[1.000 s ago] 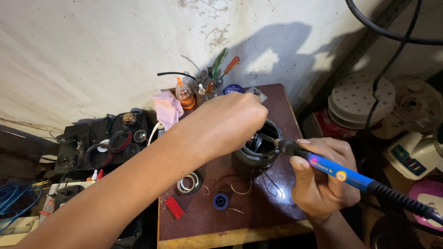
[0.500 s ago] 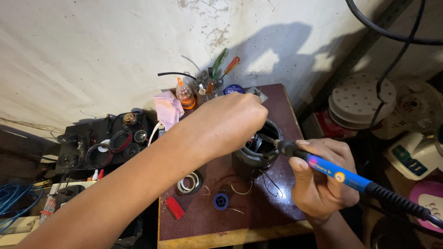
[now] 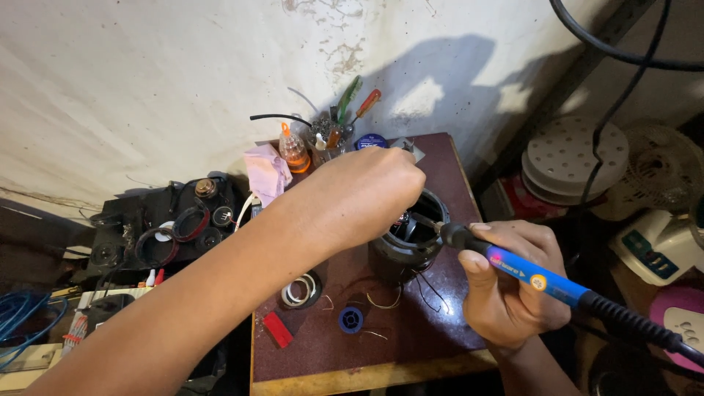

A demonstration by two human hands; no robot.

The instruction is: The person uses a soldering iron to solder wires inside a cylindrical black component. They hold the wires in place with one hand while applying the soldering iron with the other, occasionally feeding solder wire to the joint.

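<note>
I had my left hand [image 3: 370,192] over the black motor [image 3: 408,242], which stood near the middle of the small brown table [image 3: 440,330]. The fingers were curled down into its open top, pinched together on something inside; what they gripped I could not tell, as the hand hid it. The housing was open upward, and within it I saw only dark windings and a bit of red. Thin wires trailed from its base toward 6 o'clock.

My right hand [image 3: 510,282], at 3 o'clock from the motor, was closed firmly around the blue soldering iron [image 3: 528,275], whose tip reached just over the rim. Its black cord ran off toward 4 o'clock.

At 12 o'clock on the table stood a cup [image 3: 330,143] crowded with tools, among them a green-handled and an orange-handled screwdriver. Beside it, at 11 o'clock, was a small orange bottle [image 3: 295,154] and a pink cloth [image 3: 267,172]. At 7 o'clock from the motor lay a coil of solder wire [image 3: 301,290], a blue spool [image 3: 351,320] and a red piece [image 3: 278,329].
</note>
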